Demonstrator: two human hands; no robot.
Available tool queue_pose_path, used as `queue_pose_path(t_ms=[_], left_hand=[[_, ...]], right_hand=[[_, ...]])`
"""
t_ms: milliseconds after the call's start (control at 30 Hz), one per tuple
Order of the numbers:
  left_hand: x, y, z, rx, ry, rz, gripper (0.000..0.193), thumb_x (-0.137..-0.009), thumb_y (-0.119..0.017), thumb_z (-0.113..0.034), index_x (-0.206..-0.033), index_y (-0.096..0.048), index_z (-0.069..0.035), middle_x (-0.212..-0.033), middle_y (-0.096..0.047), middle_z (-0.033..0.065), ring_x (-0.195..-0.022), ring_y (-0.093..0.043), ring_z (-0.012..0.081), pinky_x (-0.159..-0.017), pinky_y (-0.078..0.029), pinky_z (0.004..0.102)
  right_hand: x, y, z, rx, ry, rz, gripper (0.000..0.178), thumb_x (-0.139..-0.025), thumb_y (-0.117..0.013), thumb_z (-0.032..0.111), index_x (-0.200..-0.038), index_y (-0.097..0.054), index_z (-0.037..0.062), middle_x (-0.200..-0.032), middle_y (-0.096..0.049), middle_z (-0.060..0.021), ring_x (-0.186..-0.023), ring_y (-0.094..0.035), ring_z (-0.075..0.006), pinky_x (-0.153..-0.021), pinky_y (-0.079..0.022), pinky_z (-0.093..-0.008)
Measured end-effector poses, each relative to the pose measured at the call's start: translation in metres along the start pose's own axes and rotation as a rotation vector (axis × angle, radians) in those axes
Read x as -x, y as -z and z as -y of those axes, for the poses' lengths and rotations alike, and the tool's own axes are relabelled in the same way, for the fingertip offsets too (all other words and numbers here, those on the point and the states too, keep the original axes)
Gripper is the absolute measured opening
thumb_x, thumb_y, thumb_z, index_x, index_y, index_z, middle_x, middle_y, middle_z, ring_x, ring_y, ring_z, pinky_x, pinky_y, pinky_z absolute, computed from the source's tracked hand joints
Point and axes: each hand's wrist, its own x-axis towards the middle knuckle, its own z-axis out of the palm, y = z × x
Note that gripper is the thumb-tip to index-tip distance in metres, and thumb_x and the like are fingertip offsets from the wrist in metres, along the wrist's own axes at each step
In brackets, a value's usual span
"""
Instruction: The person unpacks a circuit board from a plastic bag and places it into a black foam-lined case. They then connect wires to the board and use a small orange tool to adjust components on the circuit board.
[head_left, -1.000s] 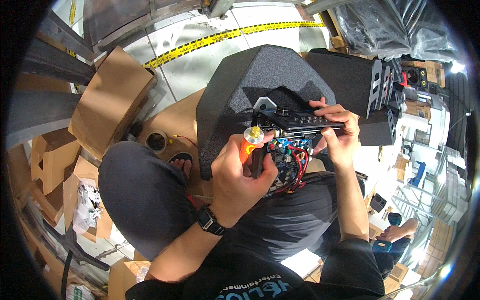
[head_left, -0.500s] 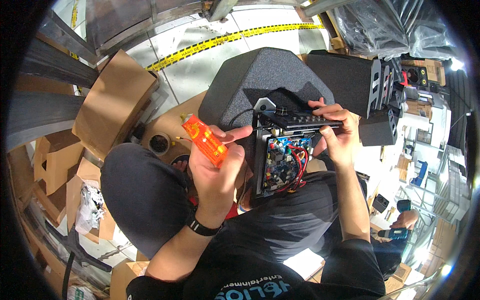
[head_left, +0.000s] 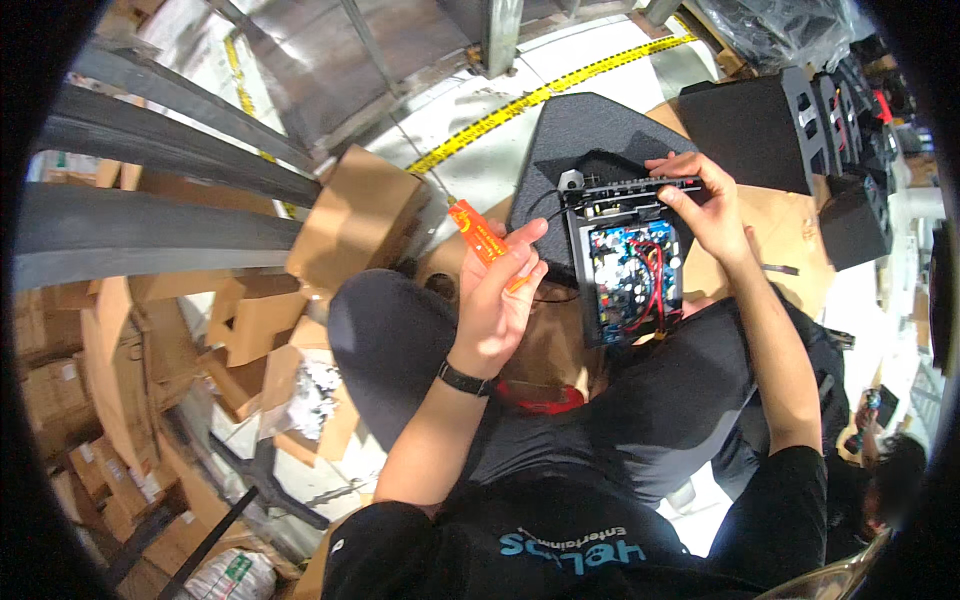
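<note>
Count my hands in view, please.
2: your left hand, holding the orange tube left of the circuit board; your right hand, gripping the black panel near its right end.

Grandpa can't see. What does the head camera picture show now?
A person holds an orange tube in the left hand and grips a black panel with the right hand, beside a blue circuit board with red wires. A dark, angular cabinet is just beyond; cardboard boxes are on the left.
</note>
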Motion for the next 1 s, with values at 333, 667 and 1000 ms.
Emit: queue_pose_path(t_ms=[333, 667, 1000], left_hand=[[0.03, -0.016, -0.064, -0.433, -0.319, -0.072, 0.039, -0.097, -0.073, -0.005, -0.126, -0.048, -0.014, -0.119, -0.067, 0.0088, -0.095, -0.064, 0.0132, -0.081, -0.053, 0.0294], [-0.031, 0.073, -0.098, -0.658, -0.443, -0.458, 0.018, -0.091, -0.078, -0.025, -0.101, -0.068, -0.014, -0.094, -0.067, -0.0029, -0.064, -0.048, 0.0033, -0.06, -0.039, 0.0222], [-0.085, 0.29, -0.005, -1.836, -0.253, -0.698, 0.032, -0.072, -0.085, -0.021, -0.1, -0.079, -0.005, -0.089, -0.076, 0.0192, -0.085, -0.076, 0.0327, -0.081, -0.057, 0.0408]], right_hand=[[-0.001, -0.005, -0.007, 0.132, 0.097, -0.085, 0.028, -0.092, -0.081, 0.028, -0.098, -0.07, 0.0028, -0.091, -0.069, -0.0026, -0.09, -0.063, -0.0107, -0.084, -0.05, -0.029], [0.0, -0.003, 0.001, 0.069, 0.071, -0.033, 0.027, -0.093, -0.08, 0.029, -0.097, -0.069, 0.0043, -0.086, -0.067, -0.0014, -0.085, -0.06, -0.0092, -0.079, -0.05, -0.0289], [0.006, -0.01, 0.003, 0.099, 0.069, -0.119, 0.026, -0.089, -0.082, 0.018, -0.104, -0.069, 0.0007, -0.106, -0.074, -0.0106, -0.108, -0.069, -0.022, -0.097, -0.051, -0.0352]])
